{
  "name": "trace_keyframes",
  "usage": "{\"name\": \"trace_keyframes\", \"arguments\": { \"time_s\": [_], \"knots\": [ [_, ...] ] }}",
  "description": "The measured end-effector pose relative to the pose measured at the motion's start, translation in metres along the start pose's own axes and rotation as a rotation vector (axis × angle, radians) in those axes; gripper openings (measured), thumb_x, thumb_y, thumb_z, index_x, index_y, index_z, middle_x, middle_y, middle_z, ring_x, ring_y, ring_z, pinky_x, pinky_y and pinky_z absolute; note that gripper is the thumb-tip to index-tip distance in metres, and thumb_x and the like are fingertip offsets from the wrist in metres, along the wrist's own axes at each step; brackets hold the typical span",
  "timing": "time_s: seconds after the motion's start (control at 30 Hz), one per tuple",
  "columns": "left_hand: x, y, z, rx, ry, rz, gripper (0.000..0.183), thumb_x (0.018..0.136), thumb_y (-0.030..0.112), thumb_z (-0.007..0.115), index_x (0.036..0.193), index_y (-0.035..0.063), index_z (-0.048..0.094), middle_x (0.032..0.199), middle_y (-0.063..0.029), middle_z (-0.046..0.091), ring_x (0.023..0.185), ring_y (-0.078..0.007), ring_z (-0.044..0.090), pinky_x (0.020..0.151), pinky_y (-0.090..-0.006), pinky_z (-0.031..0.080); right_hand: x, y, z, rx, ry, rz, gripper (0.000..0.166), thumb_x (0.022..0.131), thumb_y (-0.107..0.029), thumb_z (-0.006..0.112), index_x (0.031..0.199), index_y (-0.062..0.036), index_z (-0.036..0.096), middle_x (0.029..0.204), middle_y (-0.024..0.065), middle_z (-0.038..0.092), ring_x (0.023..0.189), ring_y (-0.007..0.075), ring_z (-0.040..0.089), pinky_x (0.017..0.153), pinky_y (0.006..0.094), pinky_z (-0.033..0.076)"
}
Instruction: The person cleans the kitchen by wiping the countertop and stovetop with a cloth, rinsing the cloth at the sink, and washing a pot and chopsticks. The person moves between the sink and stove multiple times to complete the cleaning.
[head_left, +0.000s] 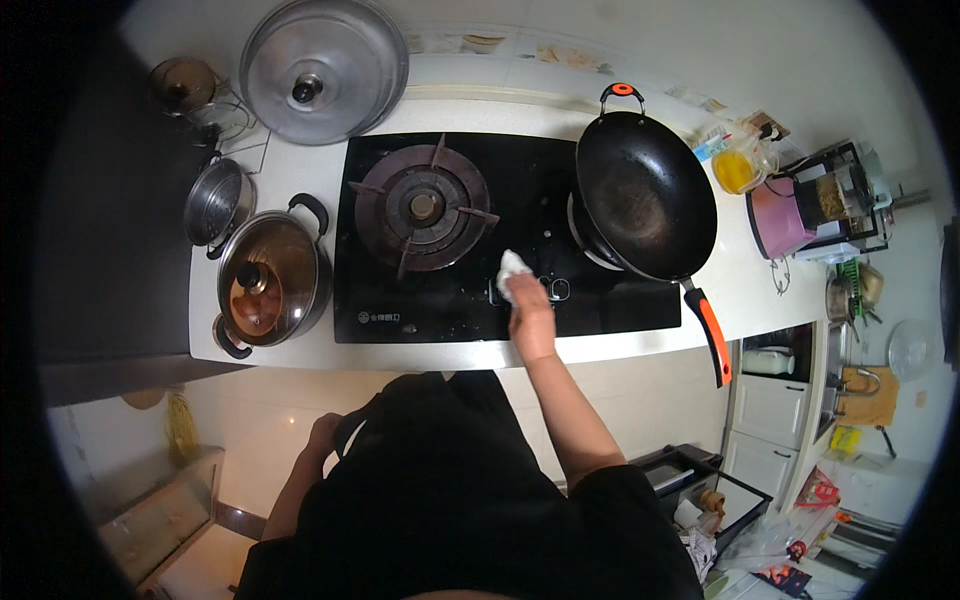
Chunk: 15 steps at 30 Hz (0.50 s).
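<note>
My right hand (533, 315) reaches over the front of a black glass gas cooktop (450, 307). Its fingers are closed on a crumpled white cloth or paper wipe (513, 268), which lies against the glass beside the control knobs (559, 289). Small pale specks dot the glass near the front edge. To the left is a bare burner with a rusty-brown pan support (422, 207). A black wok (645, 199) with an orange and black handle sits tilted over the right burner. My left hand (325, 431) hangs by my side, its fingers mostly hidden.
Left of the cooktop stand a glass-lidded pot (300, 300) and a steel steamer pot (219, 201). A large metal lid (337, 82) leans on the wall behind. The wok handle (709, 337) juts past the counter edge. An oil jug (733, 171) and a pink appliance (780, 214) stand at right.
</note>
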<state>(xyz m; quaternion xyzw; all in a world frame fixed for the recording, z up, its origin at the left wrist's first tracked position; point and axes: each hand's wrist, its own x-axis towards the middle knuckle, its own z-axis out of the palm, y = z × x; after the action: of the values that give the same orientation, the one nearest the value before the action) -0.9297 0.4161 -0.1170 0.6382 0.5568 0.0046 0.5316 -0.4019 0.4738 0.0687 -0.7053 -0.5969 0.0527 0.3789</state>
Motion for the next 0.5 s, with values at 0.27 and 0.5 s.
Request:
{"name": "trace_keyframes", "arguments": {
  "time_s": [0.27,0.5],
  "knots": [
    [-0.004,0.033,-0.022,0.133,0.105,0.085,0.014,0.074,0.019,0.053,0.070,0.0075,0.060,0.072,-0.0142,0.060,0.077,-0.0331,0.059,0.069,-0.0433,0.048,-0.070,0.038,0.000,-0.233,-0.084,0.030,0.041,0.066,0.008,0.054,0.107,0.0026,0.057,0.114,0.0187,0.057,0.111,0.0348,0.052,0.096,0.0407,0.042],
    [0.009,0.023,-0.006,0.068,0.014,0.000,0.013,0.073,0.019,0.056,0.069,0.0070,0.061,0.077,-0.0126,0.063,0.079,-0.0335,0.060,0.070,-0.0414,0.049,-0.009,0.040,0.021,-0.218,-0.080,0.130,0.039,0.074,0.007,0.049,0.112,0.0044,0.055,0.118,0.0195,0.056,0.115,0.0336,0.051,0.099,0.0368,0.040]
  ]
}}
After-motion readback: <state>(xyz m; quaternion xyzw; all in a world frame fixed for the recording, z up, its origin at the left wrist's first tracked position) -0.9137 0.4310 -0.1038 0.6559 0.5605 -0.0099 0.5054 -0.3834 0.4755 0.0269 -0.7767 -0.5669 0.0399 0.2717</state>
